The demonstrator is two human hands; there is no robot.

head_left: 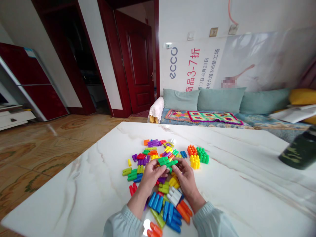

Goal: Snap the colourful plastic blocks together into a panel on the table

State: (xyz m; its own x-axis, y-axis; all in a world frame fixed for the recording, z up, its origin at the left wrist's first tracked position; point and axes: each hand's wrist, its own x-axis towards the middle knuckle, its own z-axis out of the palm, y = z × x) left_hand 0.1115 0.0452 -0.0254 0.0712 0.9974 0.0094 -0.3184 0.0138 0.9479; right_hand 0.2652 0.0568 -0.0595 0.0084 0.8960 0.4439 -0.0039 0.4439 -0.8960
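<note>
Both my hands meet over a pile of bullet-shaped plastic building blocks. Between them are green building blocks (168, 162), with the fingers and thumbs of my left hand (153, 171) and my right hand (183, 171) closed on them from either side. Whether the green pieces are joined is hard to tell. Just below my hands lie lime blocks (163, 188), white blocks (174, 196) and blue blocks (156, 201). To the right of my hands stand grouped clusters: orange (192, 150), green (202, 155) and yellow (195, 162).
The white marbled table (98, 184) carries loose blocks on its far side too, among them purple ones (154, 143). A dark camouflage-patterned container (300, 149) stands at the right edge. Beyond the table is a sofa with green cushions (219, 100).
</note>
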